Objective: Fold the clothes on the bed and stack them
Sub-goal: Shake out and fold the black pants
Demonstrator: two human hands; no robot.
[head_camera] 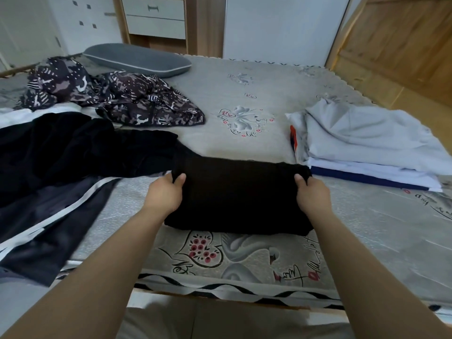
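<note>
1. 2 unfolded dark garments [61, 152] and 1 patterned garment [117, 96] are spread at the left.
2. 1 folded black garment [238, 195], long axis left-right, is gripped at its far corners by the left hand [166, 193] and right hand [311, 194], near the bed [244, 99] edge.
3. 1 folded stack [371, 145] is seen at the right.

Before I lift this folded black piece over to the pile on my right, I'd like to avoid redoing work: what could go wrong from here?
The left hand and right hand pinch only the far corners of the folded black garment, so its layers may sag open when lifted. The stack has a loosely rumpled top piece, so the garment might sit tilted or slide. The unfolded dark clothes lie close to its left corner and could be dragged along.
</note>
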